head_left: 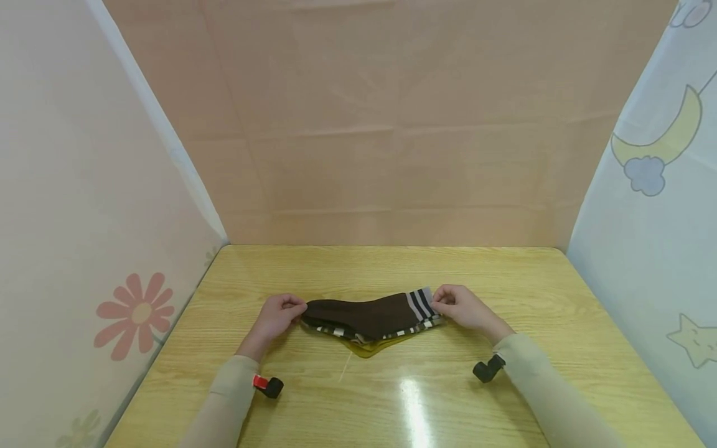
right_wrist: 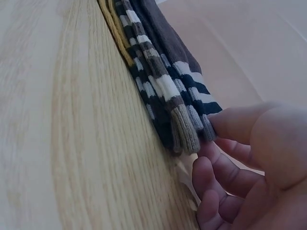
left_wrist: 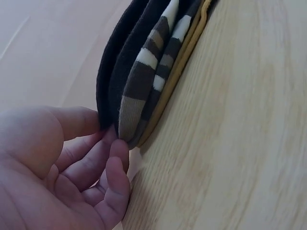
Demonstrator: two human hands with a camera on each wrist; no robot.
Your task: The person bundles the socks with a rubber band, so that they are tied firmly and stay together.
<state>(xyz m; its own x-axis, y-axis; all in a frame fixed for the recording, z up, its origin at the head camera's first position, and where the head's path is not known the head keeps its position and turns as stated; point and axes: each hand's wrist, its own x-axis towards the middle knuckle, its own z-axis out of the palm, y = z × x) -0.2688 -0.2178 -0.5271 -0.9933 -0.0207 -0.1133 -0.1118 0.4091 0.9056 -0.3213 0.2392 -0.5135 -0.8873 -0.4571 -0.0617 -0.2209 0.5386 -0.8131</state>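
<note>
While the dark sock (head_left: pixel 364 316) lies between, left hand (head_left: pixel 280 312) pinches its toe (head_left: pixel 320 308), right hand (head_left: pixel 460 306) its cuff (head_left: pixel 420 302).

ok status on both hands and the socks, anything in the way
Left hand pinches toe end; right hand pinches striped cuff. Socks stacked on the table. Nothing visible in the way.

Socks (head_left: pixel 358 316) at mid-frame: matt knit cloth, fine and smooth on the uppermost, coarser rib at the cuffs (right_wrist: pixel 186 127); sleeves (head_left: pixel 224 398) at lower left and lower right, matt cloth too. Table (head_left: pixel 336 407): wood-grain finish, smooth, glossy enough for a glare streak at lower centre. Backdrop (head_left: pixel 392 168), upper centre: matt creased sheet, cloth or paper unclear.
</note>
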